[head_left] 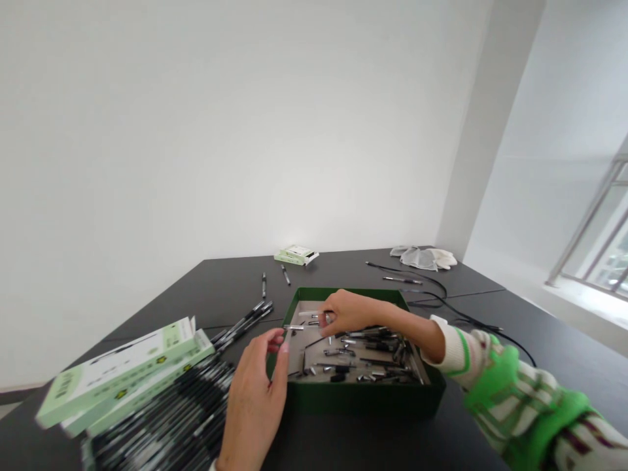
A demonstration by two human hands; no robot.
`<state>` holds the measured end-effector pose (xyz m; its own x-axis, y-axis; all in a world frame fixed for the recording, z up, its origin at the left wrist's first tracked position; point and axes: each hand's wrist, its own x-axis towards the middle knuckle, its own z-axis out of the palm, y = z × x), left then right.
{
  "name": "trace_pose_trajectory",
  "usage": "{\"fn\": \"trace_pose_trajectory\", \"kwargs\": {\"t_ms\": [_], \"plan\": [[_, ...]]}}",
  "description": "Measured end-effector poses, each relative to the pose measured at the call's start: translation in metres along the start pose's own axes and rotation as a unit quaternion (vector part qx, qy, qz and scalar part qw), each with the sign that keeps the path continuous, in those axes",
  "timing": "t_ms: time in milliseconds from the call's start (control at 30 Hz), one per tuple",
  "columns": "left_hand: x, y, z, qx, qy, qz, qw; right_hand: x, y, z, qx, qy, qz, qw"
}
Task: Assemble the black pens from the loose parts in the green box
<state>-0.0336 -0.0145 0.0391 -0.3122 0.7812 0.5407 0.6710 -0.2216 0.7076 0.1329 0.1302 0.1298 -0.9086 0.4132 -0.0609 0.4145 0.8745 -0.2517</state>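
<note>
My left hand (258, 389) is at the near left corner of a green box (363, 398), its thumb and fingertips closed on a short clear pen part (294, 327). Over the back left of the box is my right hand (347, 310), fingers curled into a pinch. A thin clear piece (308, 313) shows at its fingertips; whether they grip it is too small to tell. Loose pen parts (341, 353), black, clear and silver, lie scattered across the box's pale bottom. Beside my left hand is a large heap of black pens (171, 412), partly covered by it.
Light green pen boxes (132, 360) lie at the left, next to the heap. Further back are another green pen box (296, 255), loose pens (263, 285), a black cable (444, 297) and white gloves (424, 258). A wall stands behind the dark table (230, 275).
</note>
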Motion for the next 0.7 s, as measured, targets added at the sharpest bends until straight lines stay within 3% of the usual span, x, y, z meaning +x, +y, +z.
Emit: {"fn": "trace_pose_trajectory", "kwargs": {"t_ms": [167, 233, 400, 500, 567, 700], "plan": [[0.000, 0.003, 0.000, -0.134, -0.024, -0.060, 0.989, -0.032, -0.025, -0.002, 0.128, 0.023, -0.052, 0.990], [-0.001, 0.008, -0.005, -0.131, -0.036, -0.061, 0.989, -0.037, -0.030, 0.002, 0.164, 0.023, -0.064, 0.984], [-0.005, 0.022, -0.020, -0.123, -0.136, -0.031, 0.983, -0.041, -0.031, 0.001, 0.219, 0.009, -0.081, 0.972], [-0.006, 0.027, -0.024, -0.133, -0.155, -0.037, 0.978, -0.045, -0.030, -0.004, 0.235, -0.006, -0.091, 0.968], [-0.006, 0.028, -0.025, -0.153, -0.156, -0.047, 0.975, -0.050, -0.029, -0.009, 0.268, 0.039, -0.090, 0.959], [-0.009, 0.029, -0.021, -0.218, -0.138, -0.076, 0.963, -0.066, -0.029, -0.018, 0.356, 0.235, -0.046, 0.903]]}}
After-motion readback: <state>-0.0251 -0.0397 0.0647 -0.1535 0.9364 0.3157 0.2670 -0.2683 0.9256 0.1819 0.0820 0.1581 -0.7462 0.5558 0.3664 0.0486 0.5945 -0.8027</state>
